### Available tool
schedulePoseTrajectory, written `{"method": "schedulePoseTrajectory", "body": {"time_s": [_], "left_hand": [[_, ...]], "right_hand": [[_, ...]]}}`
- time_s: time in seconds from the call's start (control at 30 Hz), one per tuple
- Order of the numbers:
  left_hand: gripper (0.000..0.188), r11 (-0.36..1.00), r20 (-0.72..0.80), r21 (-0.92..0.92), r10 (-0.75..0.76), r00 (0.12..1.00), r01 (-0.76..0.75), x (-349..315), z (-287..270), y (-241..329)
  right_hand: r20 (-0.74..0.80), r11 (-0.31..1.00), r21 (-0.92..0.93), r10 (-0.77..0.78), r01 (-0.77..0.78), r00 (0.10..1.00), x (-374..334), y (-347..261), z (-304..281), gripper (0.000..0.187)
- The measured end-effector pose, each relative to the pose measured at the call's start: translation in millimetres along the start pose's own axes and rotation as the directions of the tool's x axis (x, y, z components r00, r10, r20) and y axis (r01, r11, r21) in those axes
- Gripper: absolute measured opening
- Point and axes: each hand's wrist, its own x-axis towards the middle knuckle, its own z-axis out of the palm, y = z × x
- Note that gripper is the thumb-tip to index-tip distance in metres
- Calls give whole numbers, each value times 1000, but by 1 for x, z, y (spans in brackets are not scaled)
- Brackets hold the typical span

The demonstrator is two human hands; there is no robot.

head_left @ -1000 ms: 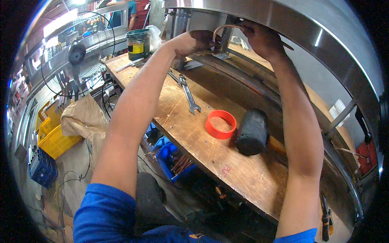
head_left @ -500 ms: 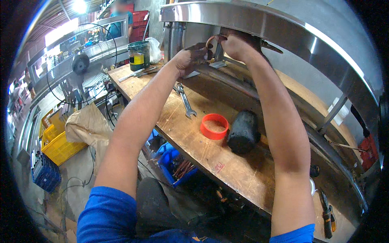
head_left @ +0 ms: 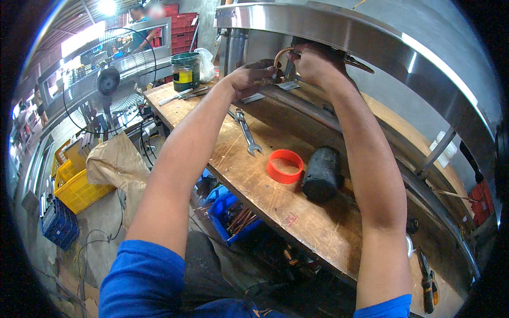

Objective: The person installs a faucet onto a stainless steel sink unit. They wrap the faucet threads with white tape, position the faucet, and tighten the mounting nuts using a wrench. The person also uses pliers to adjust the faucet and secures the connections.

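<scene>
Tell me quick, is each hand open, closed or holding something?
Left hand: closed, holding the lower end of a bent copper-coloured tube.
Right hand: closed on the tube's upper end, grip partly hidden.

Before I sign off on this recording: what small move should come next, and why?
Probably a slight adjustment of the curved copper-coloured tube with both hands: the left hand is at its lower end and the right hand at its upper end, below the steel rim. The wrench lies apart on the bench, so tightening seems premature.
</scene>
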Motion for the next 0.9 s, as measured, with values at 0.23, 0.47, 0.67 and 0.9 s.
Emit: {"method": "schedulePoseTrajectory", "body": {"time_s": [0.23,0.47,0.67,0.9], "left_hand": [[34,979,11,-177,-98,995,99,3,-6,-9],[40,991,-33,-90,-97,995,94,11,-12,-18],[37,950,-28,-219,-236,971,225,10,-14,-13],[34,942,-23,-148,-307,951,301,-8,7,6]], "right_hand": [[-51,995,-83,43,-47,998,-1,-1,-1,31],[-27,976,-205,73,-77,997,-8,-7,-11,30],[46,956,-222,-186,192,981,-41,-35,-25,31],[244,993,52,95,-111,965,-25,-49,-6,31]]}}
